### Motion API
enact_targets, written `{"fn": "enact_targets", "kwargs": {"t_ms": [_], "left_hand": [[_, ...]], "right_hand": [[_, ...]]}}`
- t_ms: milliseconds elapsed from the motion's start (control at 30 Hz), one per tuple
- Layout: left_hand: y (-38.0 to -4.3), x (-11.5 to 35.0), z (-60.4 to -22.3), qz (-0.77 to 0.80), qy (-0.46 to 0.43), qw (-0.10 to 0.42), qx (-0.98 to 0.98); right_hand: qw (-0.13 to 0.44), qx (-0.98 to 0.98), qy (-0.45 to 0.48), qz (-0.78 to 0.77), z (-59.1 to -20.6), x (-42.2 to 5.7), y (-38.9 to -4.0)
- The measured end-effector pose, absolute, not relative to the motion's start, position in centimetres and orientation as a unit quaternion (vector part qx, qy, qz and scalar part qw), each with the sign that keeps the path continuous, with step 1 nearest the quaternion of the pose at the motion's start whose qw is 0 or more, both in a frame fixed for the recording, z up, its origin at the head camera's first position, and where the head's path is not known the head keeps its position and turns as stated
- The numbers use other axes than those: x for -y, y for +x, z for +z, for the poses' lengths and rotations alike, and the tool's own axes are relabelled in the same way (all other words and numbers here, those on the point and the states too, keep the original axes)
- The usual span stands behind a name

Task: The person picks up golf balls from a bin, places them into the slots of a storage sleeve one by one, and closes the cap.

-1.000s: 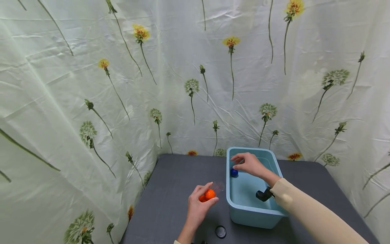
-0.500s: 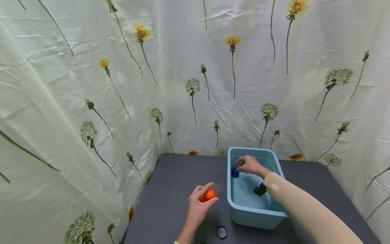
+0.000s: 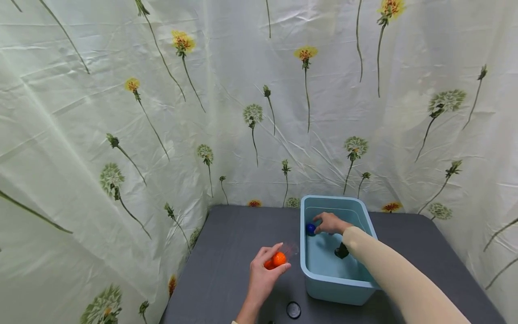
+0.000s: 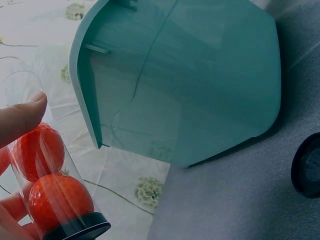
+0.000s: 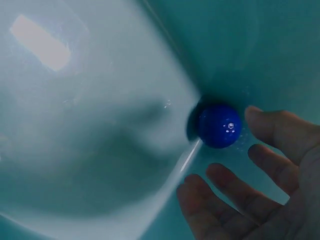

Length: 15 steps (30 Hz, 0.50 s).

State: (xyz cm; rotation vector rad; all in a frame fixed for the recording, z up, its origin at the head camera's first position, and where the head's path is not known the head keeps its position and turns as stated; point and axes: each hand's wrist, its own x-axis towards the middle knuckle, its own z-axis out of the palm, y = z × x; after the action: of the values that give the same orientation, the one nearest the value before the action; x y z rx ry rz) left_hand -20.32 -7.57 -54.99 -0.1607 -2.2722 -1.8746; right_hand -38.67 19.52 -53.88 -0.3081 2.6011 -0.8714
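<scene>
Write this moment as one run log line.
left hand: holds clear tube with orange balls | right hand: open, inside bin, beside blue ball

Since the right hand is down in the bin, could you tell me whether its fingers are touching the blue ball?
Apart. The right wrist view shows bin floor between the right hand's fingertips and the blue ball.

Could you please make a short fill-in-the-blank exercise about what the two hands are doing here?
1. The left hand holds a clear tube with two ____ balls inside.
2. The right hand reaches into the light blue ____ beside a blue ball.
3. The black cap lies on the dark ____, outside the tub.

Missing words: orange; tub; table
</scene>
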Motion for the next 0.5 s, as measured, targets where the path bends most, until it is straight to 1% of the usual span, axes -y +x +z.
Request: {"fn": "enact_targets", "kwargs": {"t_ms": [333, 500], "left_hand": [[-20.1, 7.9, -54.7, -0.633, -0.056, 0.099, 0.766], [-20.1, 8.0, -54.7, -0.633, -0.056, 0.099, 0.765]], "right_hand": [[0.225, -0.923, -0.097, -0.296, -55.2, -18.9, -39.6], [0.225, -0.923, -0.109, -0.292, -55.5, -18.8, -39.5]]}}
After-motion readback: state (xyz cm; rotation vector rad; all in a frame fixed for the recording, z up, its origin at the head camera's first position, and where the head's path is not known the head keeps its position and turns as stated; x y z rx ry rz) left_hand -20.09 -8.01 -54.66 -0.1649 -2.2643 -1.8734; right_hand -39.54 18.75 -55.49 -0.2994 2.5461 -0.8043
